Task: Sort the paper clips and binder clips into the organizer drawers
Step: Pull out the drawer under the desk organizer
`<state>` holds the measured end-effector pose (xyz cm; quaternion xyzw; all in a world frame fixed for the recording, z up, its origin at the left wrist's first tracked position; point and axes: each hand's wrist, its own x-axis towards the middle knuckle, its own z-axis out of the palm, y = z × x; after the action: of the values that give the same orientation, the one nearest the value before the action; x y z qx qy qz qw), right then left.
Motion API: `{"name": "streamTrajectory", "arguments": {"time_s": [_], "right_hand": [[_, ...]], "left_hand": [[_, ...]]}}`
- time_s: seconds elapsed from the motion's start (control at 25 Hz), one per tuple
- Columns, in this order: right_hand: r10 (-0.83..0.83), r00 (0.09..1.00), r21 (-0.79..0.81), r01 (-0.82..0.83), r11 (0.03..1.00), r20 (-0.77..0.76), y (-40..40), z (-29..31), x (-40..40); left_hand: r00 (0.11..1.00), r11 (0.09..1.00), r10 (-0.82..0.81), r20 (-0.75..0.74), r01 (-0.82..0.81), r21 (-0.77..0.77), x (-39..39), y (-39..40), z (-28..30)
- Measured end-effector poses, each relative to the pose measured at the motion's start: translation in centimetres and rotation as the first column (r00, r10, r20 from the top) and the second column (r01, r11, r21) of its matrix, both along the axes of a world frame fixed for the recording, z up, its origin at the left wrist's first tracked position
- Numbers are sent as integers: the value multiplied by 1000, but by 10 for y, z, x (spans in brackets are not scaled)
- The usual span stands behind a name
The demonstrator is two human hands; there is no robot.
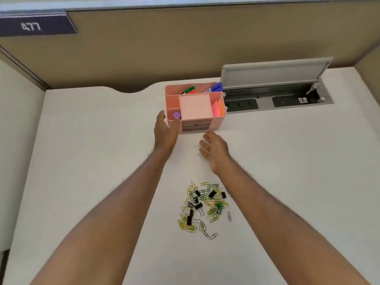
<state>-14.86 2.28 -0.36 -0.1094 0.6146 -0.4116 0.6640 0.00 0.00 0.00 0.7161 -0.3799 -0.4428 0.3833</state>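
Left hand (166, 131) at pink organizer's (218, 118) left corner, frame centre, grip apart, empty; right hand (213, 150) just below organizer, fingers spread; clip pile (202, 208) on table (82, 161), lower centre.

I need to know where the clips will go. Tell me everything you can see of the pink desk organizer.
The pink plastic desk organizer stands upright at the back of the white desk, beside the open socket box. Its open top compartments hold markers, pink sticky notes and a purple round cap. Grey drawers in its front look shut. The left hand touches its front left corner.
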Motion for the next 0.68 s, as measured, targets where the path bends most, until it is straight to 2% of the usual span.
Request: {"name": "streamTrajectory", "arguments": {"time_s": [0.16,0.28,0.52,0.68], "right_hand": [[-39,981,36,33,999,188,-21,-3,14],[-73,966,32,67,997,249,-30,0,18],[-119,947,51,109,993,298,-34,6,21],[-115,953,47,106,993,279,-32,5,22]], "left_hand": [[984,1000,13,-177,-14,-3,-2,-3,-13],[958,997,48,-282,-62,-42,-3,-3,-17],[936,993,93,-339,-110,-32,0,-2,-15],[937,994,80,-340,-102,-48,0,-3,-21]]}}
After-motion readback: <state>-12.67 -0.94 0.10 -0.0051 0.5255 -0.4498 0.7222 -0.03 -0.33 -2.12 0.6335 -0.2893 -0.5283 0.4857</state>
